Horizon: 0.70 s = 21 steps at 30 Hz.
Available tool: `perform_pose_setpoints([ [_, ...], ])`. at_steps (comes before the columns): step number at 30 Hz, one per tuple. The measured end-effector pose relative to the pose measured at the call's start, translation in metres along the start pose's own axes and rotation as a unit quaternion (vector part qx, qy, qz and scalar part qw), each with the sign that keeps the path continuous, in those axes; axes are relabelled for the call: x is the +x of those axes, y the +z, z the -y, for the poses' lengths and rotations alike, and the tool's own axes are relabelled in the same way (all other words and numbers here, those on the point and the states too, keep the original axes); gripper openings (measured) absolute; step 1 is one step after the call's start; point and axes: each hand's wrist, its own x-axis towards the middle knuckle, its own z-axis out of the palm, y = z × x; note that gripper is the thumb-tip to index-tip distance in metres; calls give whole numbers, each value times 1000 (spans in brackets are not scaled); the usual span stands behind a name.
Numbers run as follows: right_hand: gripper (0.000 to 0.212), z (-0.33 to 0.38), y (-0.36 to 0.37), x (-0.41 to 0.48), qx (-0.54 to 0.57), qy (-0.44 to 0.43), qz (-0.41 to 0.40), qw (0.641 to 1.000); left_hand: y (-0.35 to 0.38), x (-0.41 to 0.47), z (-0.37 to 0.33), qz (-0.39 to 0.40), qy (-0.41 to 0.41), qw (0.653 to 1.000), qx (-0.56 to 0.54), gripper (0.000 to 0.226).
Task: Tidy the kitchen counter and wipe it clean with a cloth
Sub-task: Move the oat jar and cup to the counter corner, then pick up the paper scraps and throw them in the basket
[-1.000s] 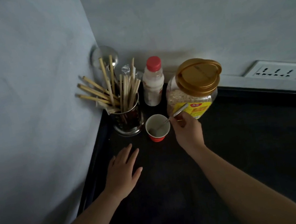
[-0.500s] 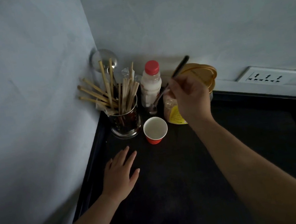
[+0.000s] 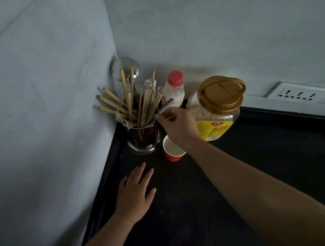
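My right hand (image 3: 180,126) pinches a metal spoon (image 3: 166,106) by its handle, right at the rim of the steel utensil holder (image 3: 143,140) in the counter's corner. The holder is full of wooden chopsticks (image 3: 131,104) and a ladle. A small red paper cup (image 3: 172,150) with nothing in it stands just under my right wrist. My left hand (image 3: 135,194) lies flat on the black counter (image 3: 192,213), fingers spread, in front of the holder.
A white bottle with a red cap (image 3: 174,91) and a clear jar with a gold lid (image 3: 217,107) stand against the back wall. A wall socket (image 3: 299,94) sits to the right. Walls close the corner at left and behind.
My right hand lifted the spoon out of the red cup, raised it past the jar, then carried it left to the utensil holder. My left hand stayed flat on the counter.
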Motion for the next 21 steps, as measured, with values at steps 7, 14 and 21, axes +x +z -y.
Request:
perform_pose_setpoints([
  [7, 23, -9, -11, -25, -21, 11, 27, 999, -12, 3, -1, 15, 6, 1000, -11, 58],
  [14, 27, -37, -44, -106, -27, 97, 82, 992, -45, 1, -16, 10, -13, 996, -85, 54],
  [21, 30, -79, -104, -237, 98, 162, -34, 981, -55, -67, -96, 51, 14, 961, -270, 28],
])
